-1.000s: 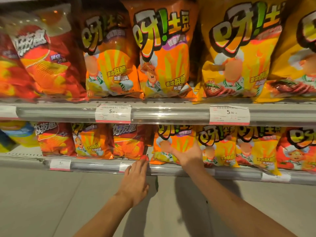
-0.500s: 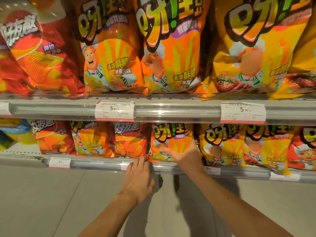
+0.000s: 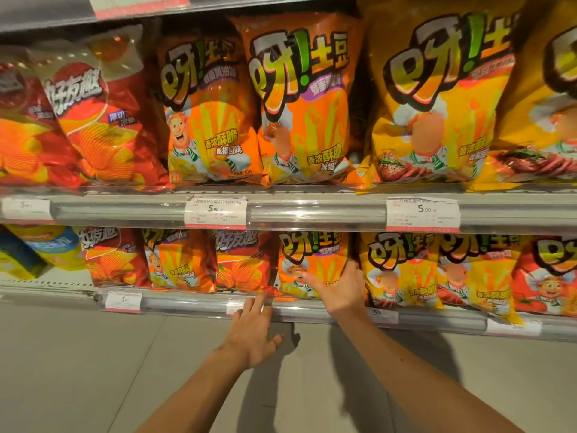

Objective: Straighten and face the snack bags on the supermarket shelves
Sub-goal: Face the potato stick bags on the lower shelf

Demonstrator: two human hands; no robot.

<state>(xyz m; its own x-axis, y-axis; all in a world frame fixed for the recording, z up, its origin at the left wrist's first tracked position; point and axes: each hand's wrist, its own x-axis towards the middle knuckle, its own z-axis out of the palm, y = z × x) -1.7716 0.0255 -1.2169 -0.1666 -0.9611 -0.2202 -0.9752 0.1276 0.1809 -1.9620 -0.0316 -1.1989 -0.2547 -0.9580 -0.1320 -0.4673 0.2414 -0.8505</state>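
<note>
My right hand (image 3: pixel 338 290) grips the lower right side of an orange snack bag (image 3: pixel 307 260) on the lower shelf, thumb across its front and fingers round its right edge. My left hand (image 3: pixel 254 329) is open, its straight fingertips touching the lower shelf's front rail (image 3: pixel 187 304) just below a red chip bag (image 3: pixel 242 260). Yellow bags (image 3: pixel 396 270) stand to the right of the orange one. The upper shelf carries large orange bags (image 3: pixel 299 104), red bags (image 3: pixel 103 120) and yellow bags (image 3: pixel 443 98), all facing forward.
Price labels (image 3: pixel 215 212) hang on the upper shelf rail (image 3: pixel 312 210). At the lower left sit blue and yellow packs (image 3: pixel 37 248) beside a bare stretch of shelf. Grey floor (image 3: pixel 78 370) lies below the shelves.
The view has lifted, showing more of the upper shelf. My right hand has shifted to the orange bag's right edge and closed round it. My left hand stays at the rail.
</note>
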